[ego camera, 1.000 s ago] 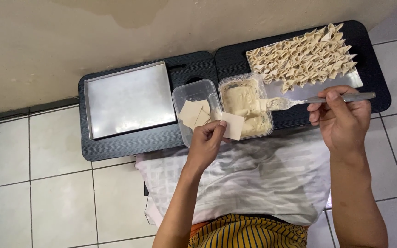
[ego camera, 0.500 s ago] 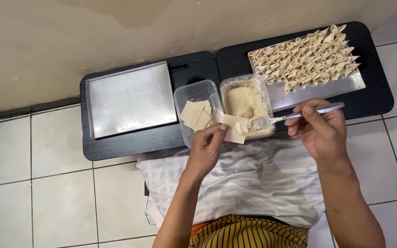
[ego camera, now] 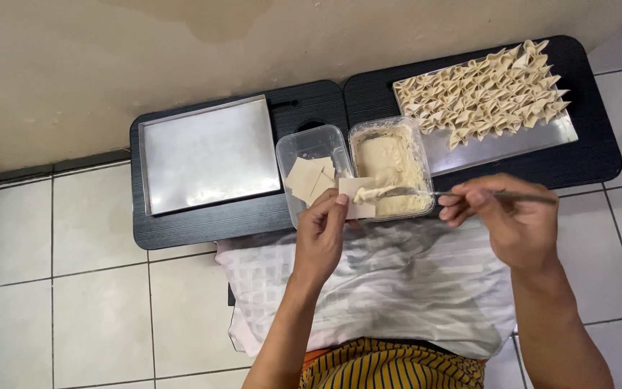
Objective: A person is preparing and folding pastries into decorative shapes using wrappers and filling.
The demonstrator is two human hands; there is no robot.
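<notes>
the left hand pinches a small square dough wrapper between thumb and fingers, holding it flat just in front of the two plastic tubs. the right hand grips the thin handle of a metal spoon with its fingers closed round it; the spoon's bowl, loaded with a dab of pale filling, rests on the upper part of the wrapper. the wrapper sits over the near edge of the filling tub, a clear rectangular container full of creamy beige paste. just beside it on the left stands a second clear tub with a short stack of plain wrappers inside; the two tubs touch side by side. behind the filling tub, on the right, a steel tray carries many folded dumplings packed in rows toward its far edge, the near strip bare. well to the left lies a flat steel tray with nothing on it. both trays and tubs stand on two low black tables set end to end against a beige wall. a pale checked cloth covers the person's lap above the white tiled floor.
</notes>
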